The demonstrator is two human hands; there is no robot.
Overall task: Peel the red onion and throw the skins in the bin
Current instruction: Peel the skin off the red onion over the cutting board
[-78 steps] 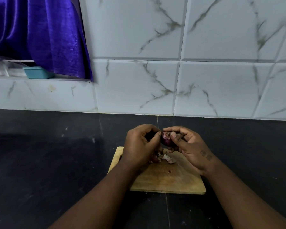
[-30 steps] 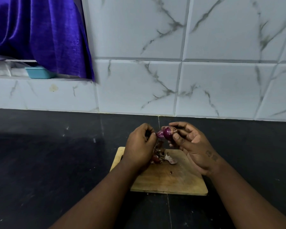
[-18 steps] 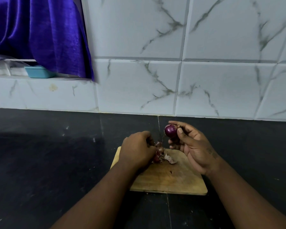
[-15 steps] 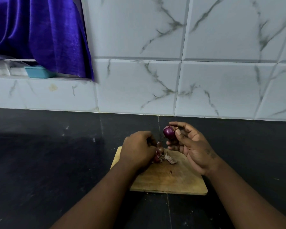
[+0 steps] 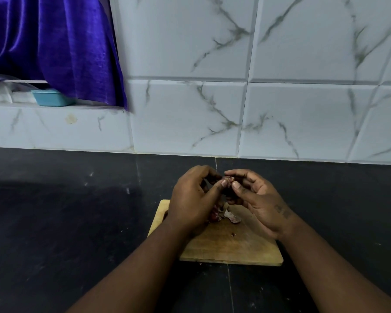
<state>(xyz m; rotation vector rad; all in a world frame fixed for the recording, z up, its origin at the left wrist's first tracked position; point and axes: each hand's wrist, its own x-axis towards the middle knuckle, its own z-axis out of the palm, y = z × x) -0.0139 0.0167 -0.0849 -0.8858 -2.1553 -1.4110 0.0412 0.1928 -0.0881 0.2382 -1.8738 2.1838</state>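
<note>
A small red onion (image 5: pixel 228 180) is held above the far edge of a wooden cutting board (image 5: pixel 230 245). My right hand (image 5: pixel 255 199) cups it, fingers closed around it, so only its top end shows. My left hand (image 5: pixel 194 199) meets it from the left, thumb and fingertips pinching at that same end. Below the hands, a small heap of reddish and pale onion skins (image 5: pixel 226 216) lies on the board. No bin is in view.
The board rests on a black stone counter (image 5: pixel 66 222) that runs to a white marble-tiled wall (image 5: pixel 235 98). At upper left a purple curtain (image 5: pixel 54 46) hangs over a ledge with a small teal container (image 5: pixel 51 98).
My left hand has risen from the skins on the board and come back to the onion. My right hand has lowered the onion slightly and closed more around it.
</note>
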